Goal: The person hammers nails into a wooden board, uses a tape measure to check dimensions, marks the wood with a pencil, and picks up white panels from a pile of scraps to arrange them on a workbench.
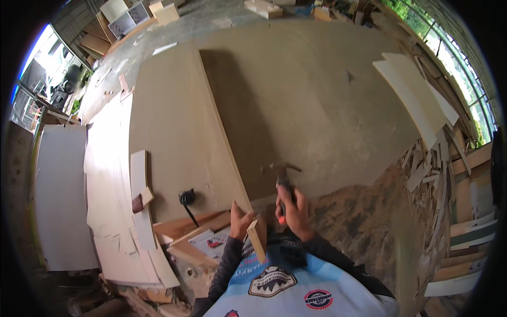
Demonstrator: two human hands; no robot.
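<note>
Fingers of the right hand [297, 212] close around the handle of a hammer [283, 182], whose long axis points away from the body, head at the far end. Just left of it, the left hand [241, 221], thumb raised, rests against a short wooden piece [257, 240]; how firmly those fingers grip I cannot tell. That piece sits by the near corner of a brown panel [174, 116], nearer the left hand than the right.

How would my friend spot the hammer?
Find the big brown panel left of centre. Right of its near end, the right hand grips the hammer. Unlike the pale wood piece by the left hand, it has a curved claw head and red-orange handle end.
</note>
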